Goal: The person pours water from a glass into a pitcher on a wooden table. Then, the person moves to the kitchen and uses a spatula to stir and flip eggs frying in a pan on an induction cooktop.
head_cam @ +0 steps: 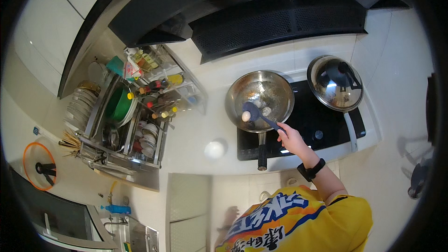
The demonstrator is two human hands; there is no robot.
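Observation:
My right hand (291,138) grips the handle of a dark blue-grey ladle (252,107), with a black watch on that wrist. A pale egg (246,116) rests in the ladle's bowl, over the near left side of a steel wok (241,87). Lower in the wok lies another whitish egg-shaped thing (266,111), beside shiny, bubbly-looking liquid. The wok's black handle (262,157) points toward me, and the pan sits on the left part of a black glass cooktop (315,126). Left of that handle, a small white bowl (214,149) stands on the counter. My left hand is out of view.
A lidded pan (335,84) with a pale handle (350,131) occupies the cooktop's right side. Above hangs a black range hood (280,21). To the left, a metal rack (129,126) holds bottles, dishes and a green basin (118,104). A sink (138,231) lies lower left.

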